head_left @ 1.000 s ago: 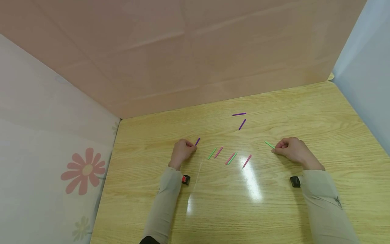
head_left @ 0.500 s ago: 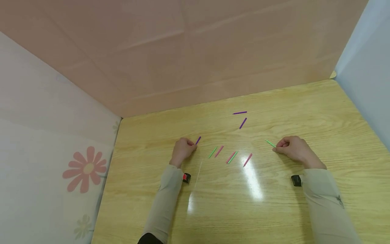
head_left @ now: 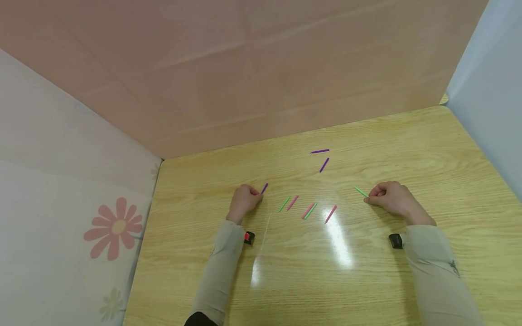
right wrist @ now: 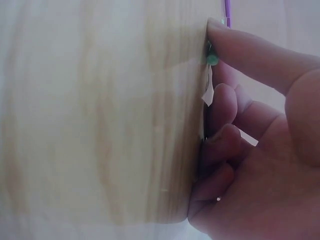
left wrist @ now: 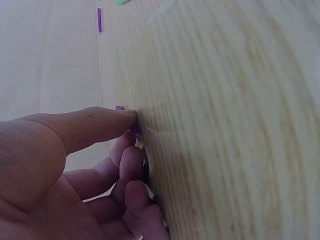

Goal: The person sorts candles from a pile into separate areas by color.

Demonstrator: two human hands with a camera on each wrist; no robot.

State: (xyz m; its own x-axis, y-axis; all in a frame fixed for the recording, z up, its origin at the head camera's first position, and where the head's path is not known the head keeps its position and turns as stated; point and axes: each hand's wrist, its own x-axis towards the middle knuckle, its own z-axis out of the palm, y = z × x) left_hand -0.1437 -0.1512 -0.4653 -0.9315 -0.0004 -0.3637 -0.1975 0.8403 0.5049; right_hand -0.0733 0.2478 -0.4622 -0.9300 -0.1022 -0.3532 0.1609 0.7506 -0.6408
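Head view: well apart, the left hand [head_left: 244, 200] pinches a purple stick [head_left: 265, 187] and the right hand [head_left: 390, 200] a green stick [head_left: 360, 191], with pink and green sticks [head_left: 311, 211] lying between them.

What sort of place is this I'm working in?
Probably a screened-off indoor tabletop workspace: a wood-grain table, a creased brownish sheet along its far edge, and a flower-patterned panel beside it on the left. The room beyond is hidden.
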